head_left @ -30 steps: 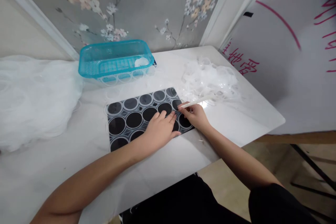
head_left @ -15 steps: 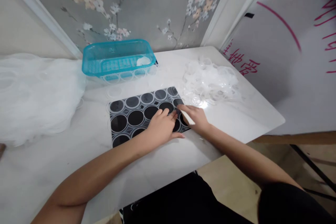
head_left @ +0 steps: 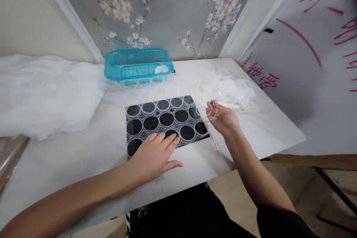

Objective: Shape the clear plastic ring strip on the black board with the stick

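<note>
A black sheet (head_left: 166, 119) with rows of ovals ringed in pale grey lies on the white table. My left hand (head_left: 156, 152) rests flat on its lower edge, fingers spread and holding nothing. Just past the sheet's right edge, my right hand (head_left: 224, 119) is raised, palm partly up, with its fingers closed on a thin clear plastic ring (head_left: 213, 114). A slim white strip also shows by that hand; how it is held is unclear.
A blue basket (head_left: 139, 52) with a white piece inside stands at the back. Clear plastic rings (head_left: 231, 89) are heaped at the back right, and a big pile of whitish film (head_left: 50, 95) covers the left. A whiteboard (head_left: 290, 119) with red writing stands at the right.
My right hand has lifted off the sheet, moved right and turned its palm up. My left hand has slid left and down the sheet. The view has shifted slightly.
</note>
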The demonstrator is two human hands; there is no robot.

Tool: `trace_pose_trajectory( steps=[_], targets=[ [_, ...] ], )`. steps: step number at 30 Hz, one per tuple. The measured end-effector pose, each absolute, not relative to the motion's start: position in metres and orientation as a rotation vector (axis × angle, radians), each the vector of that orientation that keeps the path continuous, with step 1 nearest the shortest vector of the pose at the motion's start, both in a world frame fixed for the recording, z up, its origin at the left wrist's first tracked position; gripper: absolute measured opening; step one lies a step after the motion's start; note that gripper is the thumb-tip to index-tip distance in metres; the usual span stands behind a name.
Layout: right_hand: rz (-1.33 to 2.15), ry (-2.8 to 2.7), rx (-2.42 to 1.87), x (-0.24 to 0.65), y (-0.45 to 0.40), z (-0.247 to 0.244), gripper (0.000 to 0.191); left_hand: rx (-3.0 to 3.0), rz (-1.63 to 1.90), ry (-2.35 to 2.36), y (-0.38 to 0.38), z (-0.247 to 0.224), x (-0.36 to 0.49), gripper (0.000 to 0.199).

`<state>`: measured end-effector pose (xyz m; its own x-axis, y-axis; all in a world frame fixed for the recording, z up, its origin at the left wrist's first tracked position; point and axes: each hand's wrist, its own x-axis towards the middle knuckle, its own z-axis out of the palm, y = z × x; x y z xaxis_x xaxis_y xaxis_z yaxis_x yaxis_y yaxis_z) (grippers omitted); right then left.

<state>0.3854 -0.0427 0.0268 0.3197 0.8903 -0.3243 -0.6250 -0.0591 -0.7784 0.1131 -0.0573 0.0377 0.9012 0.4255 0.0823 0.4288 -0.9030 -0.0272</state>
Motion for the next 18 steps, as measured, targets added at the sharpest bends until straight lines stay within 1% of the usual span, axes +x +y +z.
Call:
trace_pose_trajectory(
  steps=[3,7,10,13,15,18],
  targets=[
    [1.456,-0.19,-0.924,0.361,-0.045,0.025,0.009,-2.906,-0.141,-0.685,-0.09,0.033,0.081,0.061],
    [1.664,-0.327,-0.818,0.329,-0.036,0.029,0.007,-2.772,-0.158,-0.769,-0.116,0.017,0.054,0.059],
    [1.743,-0.763,-0.809,0.296,-0.033,0.029,0.01,-2.763,0.0,-0.916,-0.12,0.009,0.049,0.063],
    [1.724,-1.438,-0.837,0.263,-0.028,0.023,0.013,-2.798,0.147,-1.057,-0.118,0.007,0.049,0.07],
    [1.673,-1.824,-0.806,0.247,-0.022,0.016,0.015,-2.817,0.179,-1.132,-0.118,0.006,0.05,0.073],
    [1.565,-2.141,-0.727,0.235,-0.014,0.007,0.015,-2.835,0.172,-1.173,-0.119,0.001,0.05,0.076]
  ],
)
